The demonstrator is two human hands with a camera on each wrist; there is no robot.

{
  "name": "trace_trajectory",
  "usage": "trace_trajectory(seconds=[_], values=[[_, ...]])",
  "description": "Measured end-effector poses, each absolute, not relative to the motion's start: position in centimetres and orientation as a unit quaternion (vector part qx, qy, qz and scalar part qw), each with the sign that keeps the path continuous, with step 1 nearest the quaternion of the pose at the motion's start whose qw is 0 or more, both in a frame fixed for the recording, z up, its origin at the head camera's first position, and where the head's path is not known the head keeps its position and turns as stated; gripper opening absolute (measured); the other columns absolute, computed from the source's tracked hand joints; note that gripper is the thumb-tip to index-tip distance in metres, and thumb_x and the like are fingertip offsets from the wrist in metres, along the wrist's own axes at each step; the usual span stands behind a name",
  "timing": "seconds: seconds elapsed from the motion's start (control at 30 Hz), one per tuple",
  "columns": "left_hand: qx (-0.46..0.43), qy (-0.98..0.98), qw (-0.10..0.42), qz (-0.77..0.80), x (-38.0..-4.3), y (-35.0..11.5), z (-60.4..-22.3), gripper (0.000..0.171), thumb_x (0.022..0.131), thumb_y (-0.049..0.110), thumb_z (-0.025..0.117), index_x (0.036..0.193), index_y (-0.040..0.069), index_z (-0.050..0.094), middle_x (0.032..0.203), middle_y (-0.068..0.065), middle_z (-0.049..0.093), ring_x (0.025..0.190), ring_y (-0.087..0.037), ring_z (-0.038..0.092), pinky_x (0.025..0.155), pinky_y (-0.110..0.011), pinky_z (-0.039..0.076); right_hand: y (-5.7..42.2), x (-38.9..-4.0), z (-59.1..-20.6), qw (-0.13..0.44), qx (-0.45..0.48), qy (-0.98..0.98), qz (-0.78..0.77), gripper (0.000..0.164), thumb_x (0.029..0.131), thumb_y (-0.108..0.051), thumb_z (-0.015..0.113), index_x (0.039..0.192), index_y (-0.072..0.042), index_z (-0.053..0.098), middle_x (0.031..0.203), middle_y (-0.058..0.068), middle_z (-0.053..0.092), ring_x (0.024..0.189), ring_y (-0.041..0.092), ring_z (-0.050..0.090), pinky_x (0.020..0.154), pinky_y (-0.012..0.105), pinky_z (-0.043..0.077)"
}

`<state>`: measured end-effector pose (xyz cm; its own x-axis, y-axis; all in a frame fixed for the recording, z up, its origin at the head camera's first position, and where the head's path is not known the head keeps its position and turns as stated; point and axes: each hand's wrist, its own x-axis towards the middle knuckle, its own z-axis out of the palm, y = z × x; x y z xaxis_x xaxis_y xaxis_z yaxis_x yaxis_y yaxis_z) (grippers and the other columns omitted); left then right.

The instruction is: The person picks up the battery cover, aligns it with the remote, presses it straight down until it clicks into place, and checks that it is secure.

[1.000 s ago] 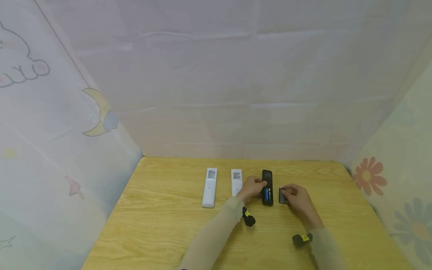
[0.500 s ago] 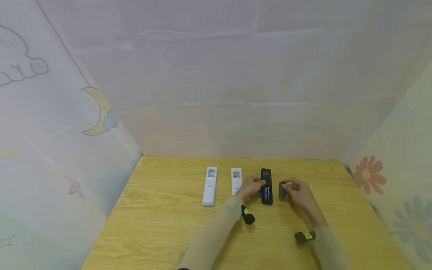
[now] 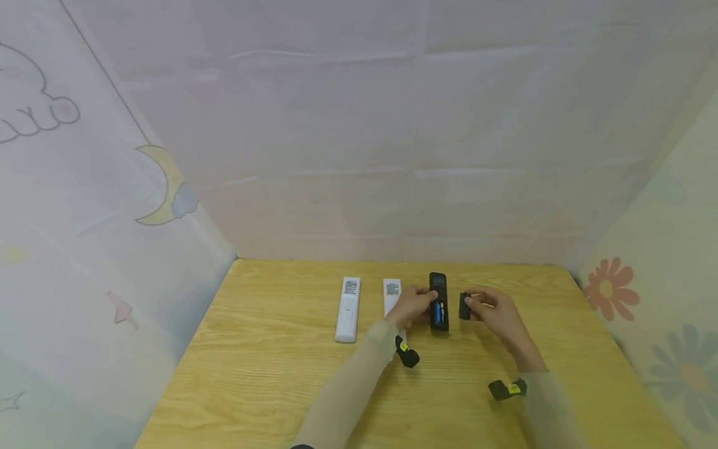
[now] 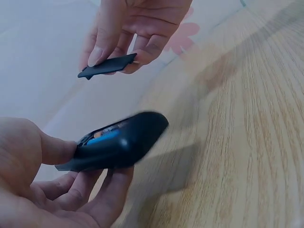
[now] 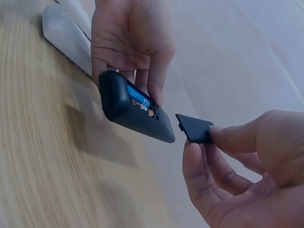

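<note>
My left hand [image 3: 412,304] grips a black remote control [image 3: 439,284] by its side, thumb on top and fingers underneath. The remote is held above the table, its back facing up and its battery compartment uncovered. Inside the compartment lie a blue battery [image 5: 138,95] and a second one [image 5: 142,107] with an orange-brown end. To the right, my right hand [image 3: 496,313] pinches a small black battery cover [image 3: 464,306] between thumb and fingers. In the right wrist view, a small tab shows on the edge of the cover [image 5: 194,128] that faces the remote. A gap separates cover and remote.
Two white remotes lie face down on the wooden table [image 3: 269,374]: one white remote [image 3: 348,312] to the left, the other white remote [image 3: 392,288] partly hidden by my left hand. A pale wall sheet [image 3: 336,156] rises behind the table's back edge.
The left hand has raised the black remote off the table and shifted it slightly left. The right hand has lifted the battery cover, moving it up and a little left.
</note>
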<state>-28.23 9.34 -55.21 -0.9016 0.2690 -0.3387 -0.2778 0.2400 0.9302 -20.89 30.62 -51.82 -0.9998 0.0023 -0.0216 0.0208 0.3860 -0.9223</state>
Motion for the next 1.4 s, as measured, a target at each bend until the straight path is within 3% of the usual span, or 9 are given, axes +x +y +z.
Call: trace_trajectory(seconds=[0.43,1.17,1.4], values=[[-0.005,0.718,0.221,0.66,-28.3,9.3,-55.3,0.05,0.108,0.027,0.066,0.148,-0.002,0.058,0.12,-0.012,0.072,0.093,-0.024,0.073,0.085,-0.045,0.065,29.7,-20.9,-50.9,-0.001,-0.006,0.823,-0.568,0.043,0.11,-0.019,0.063,0.146,0.004,0.059,0.137,0.029,0.06,0.1,0.017,0.073,0.086,0.03,0.065],[-0.01,0.707,0.228,0.669,-28.2,9.4,-55.2,0.048,0.109,0.027,0.064,0.147,-0.002,0.059,0.111,-0.011,0.074,0.093,-0.026,0.075,0.086,-0.046,0.065,28.9,-21.6,-50.6,0.002,0.003,0.814,-0.581,0.041,0.109,-0.019,0.064,0.144,0.003,0.062,0.138,0.026,0.06,0.104,0.014,0.072,0.091,0.036,0.065],[-0.009,0.708,0.227,0.669,-28.4,9.4,-55.1,0.047,0.109,0.027,0.064,0.145,-0.003,0.06,0.11,-0.011,0.075,0.093,-0.027,0.075,0.086,-0.046,0.065,28.4,-22.0,-50.7,0.003,-0.002,0.812,-0.584,0.041,0.109,-0.018,0.064,0.144,0.003,0.062,0.138,0.026,0.06,0.106,0.021,0.073,0.091,0.037,0.065]])
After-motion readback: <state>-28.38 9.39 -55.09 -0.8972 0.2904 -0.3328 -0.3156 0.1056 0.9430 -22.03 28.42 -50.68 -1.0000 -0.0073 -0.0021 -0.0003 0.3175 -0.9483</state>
